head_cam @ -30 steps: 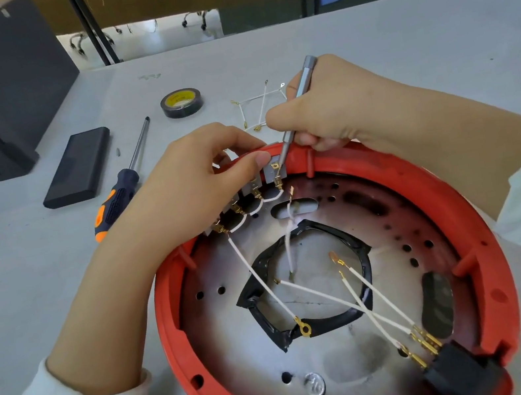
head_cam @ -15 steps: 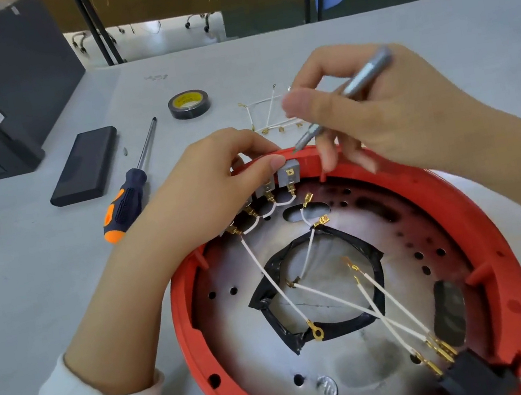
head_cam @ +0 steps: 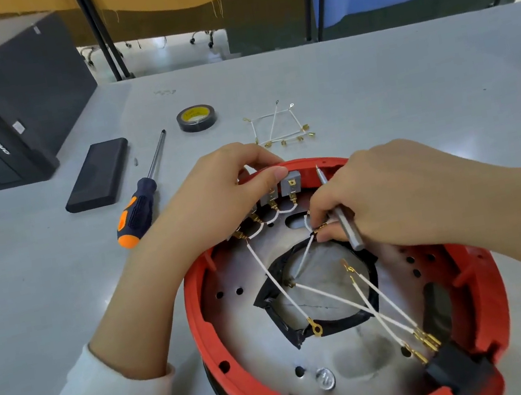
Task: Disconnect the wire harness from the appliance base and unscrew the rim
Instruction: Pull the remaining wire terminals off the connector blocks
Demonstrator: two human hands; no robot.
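Head view: freed white wire [head_cam: 304, 257] pinched inside the round red plastic appliance base [head_cam: 466, 269].
My right hand [head_cam: 401, 196] has dropped from the rim; its fingers now grip wire and slim grey screwdriver [head_cam: 348, 227], so that lead is off. Left hand [head_cam: 217, 198] grips the rim.

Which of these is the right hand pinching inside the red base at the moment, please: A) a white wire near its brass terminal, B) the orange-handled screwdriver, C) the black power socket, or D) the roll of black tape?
A: the right hand pinches the white wire by its brass terminal, with the slim metal tool tucked in the same hand.
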